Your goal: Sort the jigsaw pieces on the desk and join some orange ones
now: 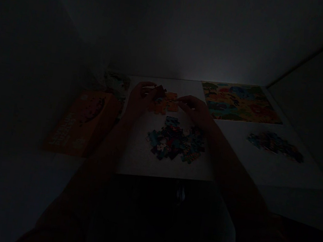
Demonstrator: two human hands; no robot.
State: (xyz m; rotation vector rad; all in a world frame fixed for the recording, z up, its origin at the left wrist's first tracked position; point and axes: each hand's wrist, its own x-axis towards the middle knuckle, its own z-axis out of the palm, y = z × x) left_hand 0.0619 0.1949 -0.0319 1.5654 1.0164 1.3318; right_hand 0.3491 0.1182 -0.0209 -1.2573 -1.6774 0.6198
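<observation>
The view is very dark. Near the far side of a white board (136,149), my left hand (139,98) pinches a dark puzzle piece (161,90) that looks tilted up. Beneath and beside it lie several orange puzzle pieces (161,106), some apparently joined. From the other side, my right hand (193,108) has its thumb and finger closed at the right edge of an orange puzzle piece (172,105). Closer to me is a loose heap of multicoloured puzzle pieces (176,143), with a bluish piece (172,121) at its far edge.
An orange puzzle box (72,124) lies on the left, with crumpled clear plastic (116,80) behind it. At the back right is a colourful animal picture sheet (239,102). A second pile of puzzle pieces (275,144) lies on the right. A pale wall (174,30) rises behind.
</observation>
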